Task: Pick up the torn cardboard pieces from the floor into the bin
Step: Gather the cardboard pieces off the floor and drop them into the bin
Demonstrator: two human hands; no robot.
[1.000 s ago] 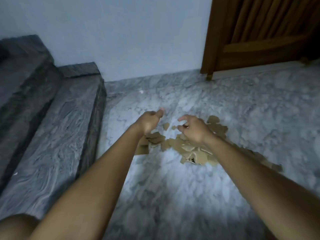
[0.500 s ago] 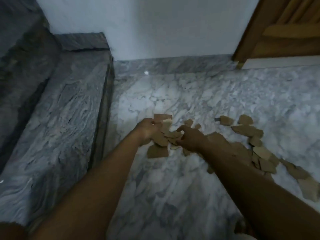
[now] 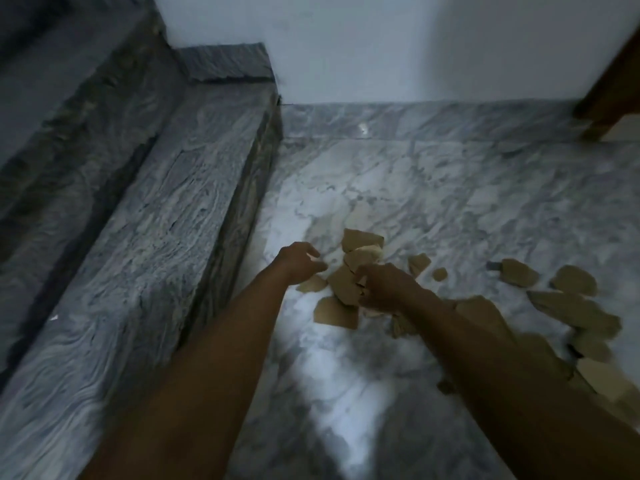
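Marble floor (image 3: pixel 346 393), pale and veined, with dark stone steps (image 3: pixel 145 237) walling off the left edge and bare floor between them and the action. Left hand (image 3: pixel 299 263) low at the near edge of the pile, fingers curled loosely, thumb close to them, right beside a small scrap; whether it grips anything, can't tell. Right hand (image 3: pixel 384 289) down on the torn cardboard pieces (image 3: pixel 343 289), fingers bunched around a piece. More scraps trail off right across the floor. White wall (image 3: pixel 381 46) behind, wooden door frame (image 3: pixel 609 98) far right.
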